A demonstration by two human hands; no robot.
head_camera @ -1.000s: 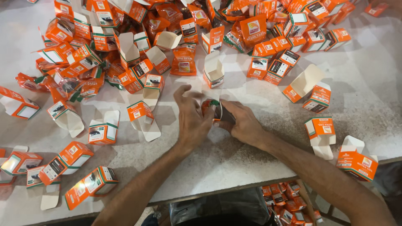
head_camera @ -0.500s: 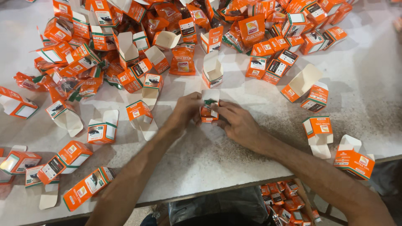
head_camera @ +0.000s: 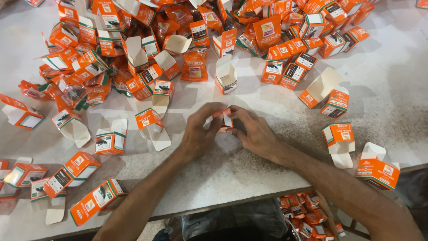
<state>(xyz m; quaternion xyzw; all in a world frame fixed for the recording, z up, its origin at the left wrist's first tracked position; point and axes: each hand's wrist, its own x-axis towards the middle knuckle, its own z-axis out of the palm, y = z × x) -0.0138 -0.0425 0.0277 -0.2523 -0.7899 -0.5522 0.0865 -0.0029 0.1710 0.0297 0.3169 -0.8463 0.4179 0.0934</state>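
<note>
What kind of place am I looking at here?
Probably a small packing workshop. Both hands, left hand and right hand, fold one small orange carton on a worn white worktable, beside a heap of orange cartons; more fill a bin below.

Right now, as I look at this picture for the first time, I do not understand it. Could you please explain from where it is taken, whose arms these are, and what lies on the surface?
The picture comes from a camera worn on a person's head, looking down, so the two bare arms entering from the bottom are that person's own. There is no machine here. The left hand and the right hand meet in the middle and together hold one small orange and white carton, mostly hidden by the fingers. They work over a pale, speckled table. A big heap of small orange cartons covers its far side; many are open with white flaps up, and some orange pouches lie among them. Single cartons lie scattered left and right of the hands. Under the table edge, more orange cartons sit lower down.
</note>
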